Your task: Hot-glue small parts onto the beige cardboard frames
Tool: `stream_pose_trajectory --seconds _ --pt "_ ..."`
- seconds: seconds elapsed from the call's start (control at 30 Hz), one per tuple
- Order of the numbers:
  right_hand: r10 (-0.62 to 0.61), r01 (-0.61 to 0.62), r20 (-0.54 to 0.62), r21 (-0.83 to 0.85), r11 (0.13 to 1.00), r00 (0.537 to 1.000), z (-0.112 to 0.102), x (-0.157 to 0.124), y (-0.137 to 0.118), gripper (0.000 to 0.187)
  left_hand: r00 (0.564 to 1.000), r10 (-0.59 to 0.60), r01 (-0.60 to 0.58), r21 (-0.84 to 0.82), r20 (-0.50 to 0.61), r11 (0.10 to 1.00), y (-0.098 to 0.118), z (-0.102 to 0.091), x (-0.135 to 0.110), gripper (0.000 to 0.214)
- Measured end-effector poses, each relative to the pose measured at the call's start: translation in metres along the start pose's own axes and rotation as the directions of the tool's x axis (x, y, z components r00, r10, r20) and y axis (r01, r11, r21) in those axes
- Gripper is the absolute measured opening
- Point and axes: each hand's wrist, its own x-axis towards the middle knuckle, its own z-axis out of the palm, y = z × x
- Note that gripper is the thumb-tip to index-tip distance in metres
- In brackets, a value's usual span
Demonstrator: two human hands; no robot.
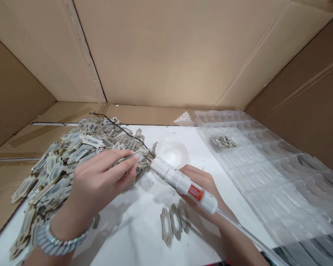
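My left hand [104,181], wearing a coiled bracelet [63,236], is pinched on a small pale metal label frame [141,153] at the right edge of a big pile of similar frames [80,151]. My right hand [201,181] is closed around a white pen-shaped tool [170,173] with an orange-red window and a clear tube at its back end. Its pointed metal tip is at the frame by my left fingertips; whether they touch I cannot tell. Most of my right fingers are hidden behind the tool. Three oval frames [175,223] lie side by side below it.
A clear plastic compartment tray [255,166] spans the right side, with several small metal pieces [224,142] in one compartment. A shallow round white dish [173,153] and a thin dark rod or wire [122,129] lie behind my hands. Cardboard walls [166,51] enclose the white surface.
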Motion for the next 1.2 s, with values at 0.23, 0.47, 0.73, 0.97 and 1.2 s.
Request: stream_pose_trajectory --seconds 0.23,0.47,0.73,0.97,1.2 --pt "0.011 -0.011 0.008 -0.038 0.999 1.000 -0.0001 -0.0012 -0.0002 0.022 1.000 0.008 -0.008 0.024 0.014 1.000 0.0026 -0.0013 -0.0007 0.018" --pt "0.008 -0.007 0.014 -0.071 0.997 1.000 0.0003 -0.0011 -0.0008 0.023 0.999 0.045 -0.046 0.053 0.028 0.998 0.0043 -0.0007 -0.0016 0.018" --pt "0.010 -0.009 0.003 -0.085 0.996 1.000 0.0015 -0.0002 0.0003 0.024 0.999 0.033 -0.034 0.036 0.039 0.999 0.0033 0.0010 -0.0046 0.018" --pt "-0.006 0.006 -0.005 -0.067 0.998 1.000 0.0005 -0.0006 -0.0022 0.024 0.999 0.039 -0.040 0.031 0.024 0.999 0.0024 0.0034 -0.0049 0.018" --pt "0.009 -0.009 0.001 -0.056 0.998 1.000 0.0006 -0.0012 -0.0014 0.025 0.997 0.070 -0.069 0.039 -0.011 0.997 0.0012 0.0052 -0.0044 0.020"
